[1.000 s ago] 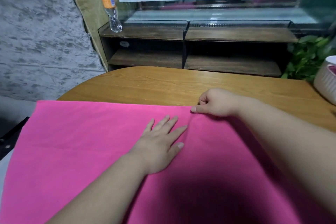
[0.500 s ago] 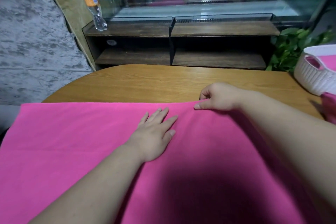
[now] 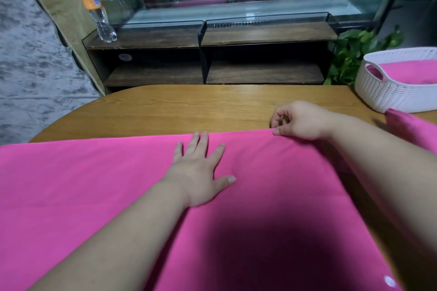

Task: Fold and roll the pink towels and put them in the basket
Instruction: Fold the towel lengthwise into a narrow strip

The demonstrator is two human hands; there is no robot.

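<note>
pink towel point(image 3: 94, 184): 1, spread flat across the near side of the table.
table point(image 3: 189, 106): wooden, bare beyond the towel.
basket point(image 3: 390, 94): white, far right on the table, pink cloth point(image 3: 411, 73) inside.
left hand point(image 3: 198, 172): flat, fingers straight, pressing the towel.
right hand point(image 3: 300, 120): curled, pinching the towel's far edge.

Two grips show, the left grip point(image 3: 198, 172) and the right grip point(image 3: 300, 120). Pink towels number three: a spread towel point(image 3: 94, 196) under both grips, a basket towel point(image 3: 411, 73) and a loose towel point(image 3: 413, 130) right of the right grip. One white basket point(image 3: 390, 94), one bottle point(image 3: 94, 7), one plant point(image 3: 350, 54), one worktop point(image 3: 189, 106).
</note>
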